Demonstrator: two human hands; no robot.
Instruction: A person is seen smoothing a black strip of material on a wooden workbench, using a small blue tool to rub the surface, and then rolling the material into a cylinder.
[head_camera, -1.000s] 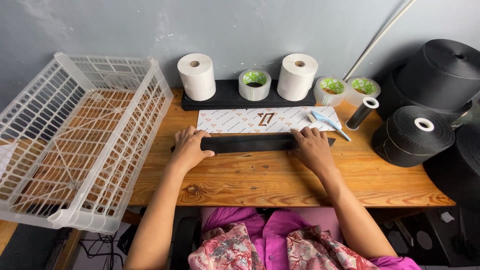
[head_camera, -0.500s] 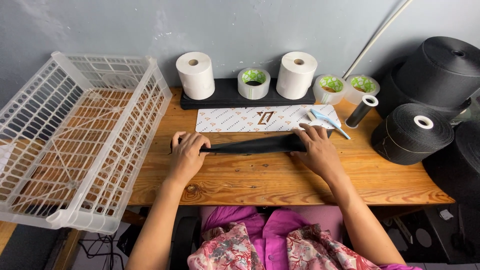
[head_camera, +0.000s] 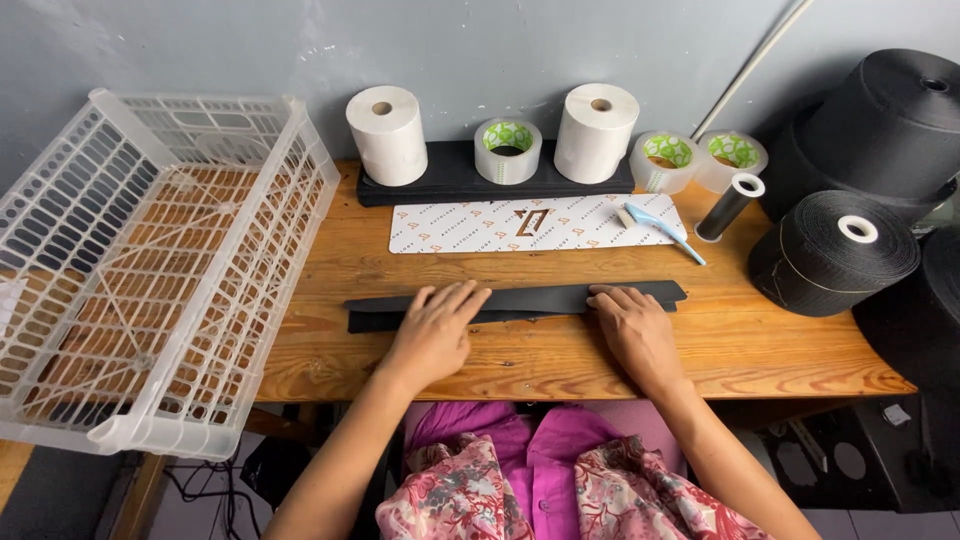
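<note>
- Head view, centre of the frame: a long black strip (head_camera: 520, 300) lies flat across the wooden table (head_camera: 560, 355), running left to right, just below a white patterned card (head_camera: 500, 225).
- Left hand (head_camera: 435, 335) rests palm-down on the strip's left half, fingers spread and flat, pressing rather than gripping.
- Right hand (head_camera: 635, 325) lies on the strip's right part, fingertips flat on its lower edge, nothing clasped.
- Upper centre: two white paper rolls (head_camera: 388, 135) and a tape roll with a green core (head_camera: 508, 150) stand on a black tray (head_camera: 450, 180) against the wall; two more tape rolls (head_camera: 668, 160) sit to the right.
- A pale blue brush (head_camera: 660, 228) lies on the card's right end, beside a small black tube (head_camera: 730, 205).
- Right edge: big black webbing rolls (head_camera: 835, 250).
- Left of the frame: a white plastic crate (head_camera: 190, 290) leans over the table's end.
- My guess at the risks: the strip looks slightly lifted along its left portion, so uneven pressure from the two palms could skew or crease it; a wide sweep of the right hand could knock the brush or the tube over.
</note>
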